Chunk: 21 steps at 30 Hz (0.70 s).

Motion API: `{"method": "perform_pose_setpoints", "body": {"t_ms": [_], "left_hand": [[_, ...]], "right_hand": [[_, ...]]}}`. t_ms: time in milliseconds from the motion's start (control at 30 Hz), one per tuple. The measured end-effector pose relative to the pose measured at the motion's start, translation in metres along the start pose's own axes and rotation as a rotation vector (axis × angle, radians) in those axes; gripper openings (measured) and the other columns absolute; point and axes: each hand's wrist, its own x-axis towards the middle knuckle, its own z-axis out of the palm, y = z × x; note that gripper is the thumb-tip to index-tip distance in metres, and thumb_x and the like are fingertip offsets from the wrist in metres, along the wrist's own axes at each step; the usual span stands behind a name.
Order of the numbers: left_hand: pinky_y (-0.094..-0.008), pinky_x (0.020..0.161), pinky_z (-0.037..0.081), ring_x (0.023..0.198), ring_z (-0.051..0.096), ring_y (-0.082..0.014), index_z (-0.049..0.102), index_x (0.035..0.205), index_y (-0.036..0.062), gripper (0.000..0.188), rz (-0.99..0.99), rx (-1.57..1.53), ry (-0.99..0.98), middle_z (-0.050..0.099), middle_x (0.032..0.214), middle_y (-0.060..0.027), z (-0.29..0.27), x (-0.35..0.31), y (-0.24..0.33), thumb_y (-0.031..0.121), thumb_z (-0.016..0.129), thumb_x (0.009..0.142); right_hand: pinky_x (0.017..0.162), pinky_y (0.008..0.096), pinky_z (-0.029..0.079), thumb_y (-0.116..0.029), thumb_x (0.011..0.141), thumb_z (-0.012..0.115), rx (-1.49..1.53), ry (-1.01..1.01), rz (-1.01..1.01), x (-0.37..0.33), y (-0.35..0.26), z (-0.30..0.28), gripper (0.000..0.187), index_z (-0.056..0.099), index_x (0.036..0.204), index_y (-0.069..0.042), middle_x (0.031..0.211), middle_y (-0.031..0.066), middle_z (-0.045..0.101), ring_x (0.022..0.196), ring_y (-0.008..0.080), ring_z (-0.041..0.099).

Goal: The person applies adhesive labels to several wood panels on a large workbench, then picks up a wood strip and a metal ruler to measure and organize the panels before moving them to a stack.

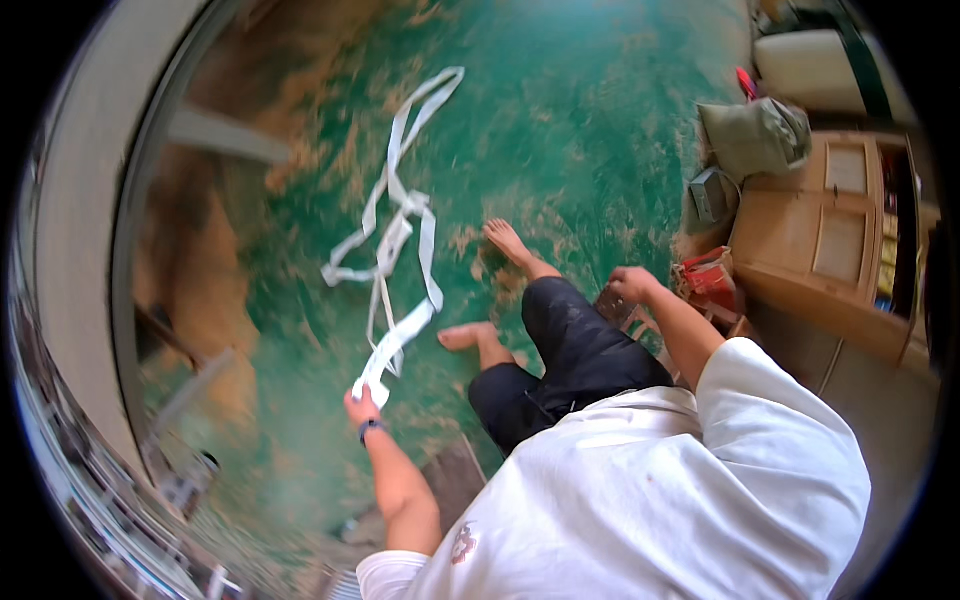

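L hand (pixel 362 404) has fingers pinched tight on the near end of a long white strip (pixel 428 245); remainder lies in loose, crossed loops on the green floor (pixel 580 120), L of the bare feet (pixel 508 240). One-end hold prob. leaves slack free w/o loading the grip. R hand (pixel 628 284), fingers curled, is out by the black shorts (pixel 590 345), next to a brown obj. (pixel 611 307), poss. for balance; cannot tell if anything's held. Wooden cabinet (pixel 840 225) stands R, well apart from strip.

A khaki bag (pixel 755 137) and a grey box (pixel 709 196) sit beside a wooden cabinet (pixel 783 222)
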Motion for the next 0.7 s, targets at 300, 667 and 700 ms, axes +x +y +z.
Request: {"method": "perform_pose_setpoints", "body": {"t_ms": [300, 667, 700], "left_hand": [[-0.0389, 0.077, 0.053, 0.086, 0.061, -0.0229, 0.05, 0.109, -0.0043, 0.039, 0.173, -0.122, 0.257, 0.061, 0.102, -0.0175, -0.004, -0.047, 0.244, 0.019, 0.07, 0.084], [-0.034, 0.076, 0.051, 0.09, 0.058, -0.0181, 0.048, 0.115, 0.0026, 0.034, 0.341, -0.632, -0.321, 0.058, 0.106, -0.0101, 0.327, -0.246, 0.616, 0.019, 0.064, 0.09], [-0.0331, 0.077, 0.05, 0.089, 0.058, -0.0174, 0.048, 0.116, 0.0027, 0.034, 0.318, -0.677, -0.36, 0.058, 0.106, -0.0094, 0.339, -0.257, 0.646, 0.019, 0.063, 0.091]], "right_hand": [[0.086, 0.0427, 0.049, -0.03, 0.076, 0.056, 0.237, 0.079, -0.103, 0.066, 0.041, -0.095, 0.036, 0.068, 0.106, -0.014, 0.108, 0.0162, 0.066, 0.101, 0.0345, 0.062], [0.09, 0.0366, 0.047, -0.046, 0.089, 0.053, 0.549, -0.154, -0.719, 0.093, -0.069, -0.349, 0.044, 0.067, 0.107, -0.009, 0.104, 0.0089, 0.068, 0.1, 0.0235, 0.062], [0.089, 0.0355, 0.047, -0.049, 0.091, 0.052, 0.61, -0.294, -0.702, 0.09, -0.078, -0.37, 0.048, 0.067, 0.108, -0.007, 0.104, 0.008, 0.068, 0.098, 0.021, 0.062]]}}
